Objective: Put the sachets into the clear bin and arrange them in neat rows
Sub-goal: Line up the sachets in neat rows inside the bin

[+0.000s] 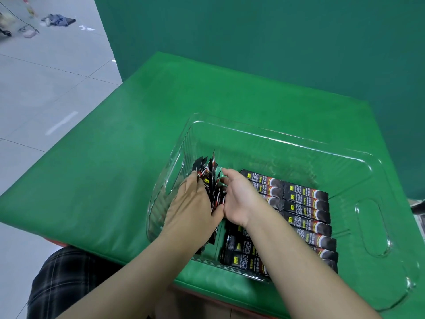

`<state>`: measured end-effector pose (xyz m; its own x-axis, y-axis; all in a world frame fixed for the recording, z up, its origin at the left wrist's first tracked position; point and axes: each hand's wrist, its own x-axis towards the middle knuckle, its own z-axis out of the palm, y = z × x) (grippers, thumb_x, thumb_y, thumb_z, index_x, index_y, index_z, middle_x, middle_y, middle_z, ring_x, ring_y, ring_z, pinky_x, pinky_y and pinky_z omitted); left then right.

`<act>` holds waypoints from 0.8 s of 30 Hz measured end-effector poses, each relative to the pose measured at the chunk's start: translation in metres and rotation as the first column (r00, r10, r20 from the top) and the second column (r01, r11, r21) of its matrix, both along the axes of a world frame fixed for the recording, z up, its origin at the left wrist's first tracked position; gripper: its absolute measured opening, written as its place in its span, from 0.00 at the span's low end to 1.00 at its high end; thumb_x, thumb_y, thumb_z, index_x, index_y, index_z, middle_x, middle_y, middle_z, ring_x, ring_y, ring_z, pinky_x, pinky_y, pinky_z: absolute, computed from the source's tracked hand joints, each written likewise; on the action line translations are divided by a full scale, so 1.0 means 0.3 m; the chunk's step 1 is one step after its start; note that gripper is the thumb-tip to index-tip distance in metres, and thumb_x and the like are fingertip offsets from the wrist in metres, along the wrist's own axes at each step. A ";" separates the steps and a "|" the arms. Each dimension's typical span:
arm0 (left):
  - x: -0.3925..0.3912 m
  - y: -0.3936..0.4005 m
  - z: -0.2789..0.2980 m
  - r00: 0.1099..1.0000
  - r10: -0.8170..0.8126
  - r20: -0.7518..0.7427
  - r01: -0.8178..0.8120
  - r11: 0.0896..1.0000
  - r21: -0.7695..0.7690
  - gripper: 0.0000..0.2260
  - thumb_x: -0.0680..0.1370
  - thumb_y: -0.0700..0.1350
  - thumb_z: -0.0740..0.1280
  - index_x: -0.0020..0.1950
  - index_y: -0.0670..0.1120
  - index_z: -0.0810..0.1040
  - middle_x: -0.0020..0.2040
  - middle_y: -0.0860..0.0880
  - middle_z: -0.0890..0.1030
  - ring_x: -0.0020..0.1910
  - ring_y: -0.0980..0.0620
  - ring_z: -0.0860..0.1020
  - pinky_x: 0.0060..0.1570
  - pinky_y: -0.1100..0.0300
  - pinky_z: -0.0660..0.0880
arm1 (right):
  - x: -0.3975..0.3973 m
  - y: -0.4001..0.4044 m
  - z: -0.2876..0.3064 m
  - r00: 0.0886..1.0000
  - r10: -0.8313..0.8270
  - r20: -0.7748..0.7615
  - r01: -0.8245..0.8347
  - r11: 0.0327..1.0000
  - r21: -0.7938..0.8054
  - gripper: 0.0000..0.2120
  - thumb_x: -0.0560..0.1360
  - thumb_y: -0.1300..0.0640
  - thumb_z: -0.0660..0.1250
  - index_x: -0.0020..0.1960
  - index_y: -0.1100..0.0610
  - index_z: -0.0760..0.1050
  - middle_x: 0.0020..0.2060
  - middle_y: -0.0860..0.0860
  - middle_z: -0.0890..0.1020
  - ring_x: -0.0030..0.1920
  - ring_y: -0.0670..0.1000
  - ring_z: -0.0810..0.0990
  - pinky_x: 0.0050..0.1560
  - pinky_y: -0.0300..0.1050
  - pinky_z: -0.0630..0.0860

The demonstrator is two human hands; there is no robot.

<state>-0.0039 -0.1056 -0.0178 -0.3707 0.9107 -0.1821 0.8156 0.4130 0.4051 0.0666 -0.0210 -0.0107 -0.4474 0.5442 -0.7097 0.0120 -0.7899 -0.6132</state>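
A clear plastic bin stands on the green table. Inside it, black coffee sachets lie flat in rows at the right and near side. A loose bundle of sachets stands on edge at the bin's left end. My left hand presses against the bundle from the left, its fingers lying straight along it. My right hand cups the bundle from the right with its fingers curled toward it. My right forearm hides part of the near rows.
The green padded table has a bare stretch left of and behind the bin. The bin's clear lid or flange reaches out to the right. A green backdrop rises behind. Tiled floor and my checked trouser leg lie to the left.
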 end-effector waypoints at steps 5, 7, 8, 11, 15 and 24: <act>-0.002 -0.043 0.021 0.998 -0.025 -0.057 0.027 0.999 0.024 0.36 0.80 0.60 0.54 0.78 0.41 0.43 0.79 0.46 0.41 0.76 0.51 0.37 0.71 0.60 0.36 | 0.003 -0.009 -0.001 1.000 0.003 -0.022 -0.003 1.000 0.004 0.16 0.81 0.50 0.55 0.44 0.57 0.76 0.31 0.52 0.83 0.34 0.51 0.81 0.37 0.43 0.74; -0.005 -0.065 0.033 0.997 -0.016 -0.082 0.017 1.000 0.013 0.36 0.80 0.61 0.54 0.78 0.43 0.43 0.79 0.48 0.40 0.77 0.51 0.39 0.70 0.60 0.35 | 0.004 -0.009 0.000 1.000 0.010 -0.025 -0.010 1.000 0.012 0.16 0.81 0.50 0.55 0.44 0.57 0.76 0.30 0.52 0.82 0.31 0.51 0.81 0.36 0.44 0.74; -0.007 -0.076 0.041 0.995 -0.021 -0.094 0.021 1.000 0.008 0.36 0.80 0.61 0.54 0.78 0.44 0.43 0.79 0.48 0.41 0.77 0.51 0.39 0.68 0.61 0.32 | 0.004 -0.010 0.001 1.000 0.012 -0.024 -0.012 1.000 0.014 0.17 0.81 0.50 0.55 0.43 0.57 0.76 0.29 0.52 0.82 0.31 0.51 0.81 0.37 0.44 0.74; -0.010 -0.102 0.056 0.989 -0.083 -0.122 0.084 0.996 0.000 0.34 0.80 0.61 0.53 0.78 0.44 0.45 0.79 0.47 0.44 0.77 0.52 0.43 0.55 0.69 0.22 | 0.005 -0.009 0.003 1.000 0.018 -0.016 -0.017 1.000 0.019 0.17 0.81 0.50 0.54 0.43 0.57 0.76 0.31 0.53 0.82 0.35 0.52 0.79 0.40 0.46 0.74; -0.011 -0.126 0.044 0.992 -0.086 -0.088 0.085 0.996 -0.013 0.33 0.80 0.59 0.55 0.77 0.41 0.51 0.78 0.46 0.53 0.77 0.52 0.48 0.64 0.65 0.32 | 0.003 -0.008 -0.003 1.000 0.026 0.010 -0.026 0.999 0.020 0.16 0.81 0.49 0.55 0.45 0.57 0.76 0.33 0.53 0.83 0.35 0.53 0.80 0.40 0.47 0.74; -0.018 -0.141 0.052 0.997 -0.071 0.007 0.071 0.997 0.040 0.37 0.78 0.33 0.58 0.77 0.54 0.38 0.78 0.48 0.38 0.77 0.49 0.49 0.72 0.58 0.53 | -0.003 -0.006 -0.003 0.996 0.075 0.058 -0.077 0.996 0.037 0.15 0.80 0.49 0.56 0.51 0.57 0.77 0.40 0.54 0.84 0.37 0.52 0.83 0.36 0.43 0.76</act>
<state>-0.0092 -0.1478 -0.0021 -0.3033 0.9413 -0.1481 0.8391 0.3375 0.4267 0.0658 -0.0229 -0.0116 -0.4481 0.5381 -0.7139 0.1065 -0.7607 -0.6403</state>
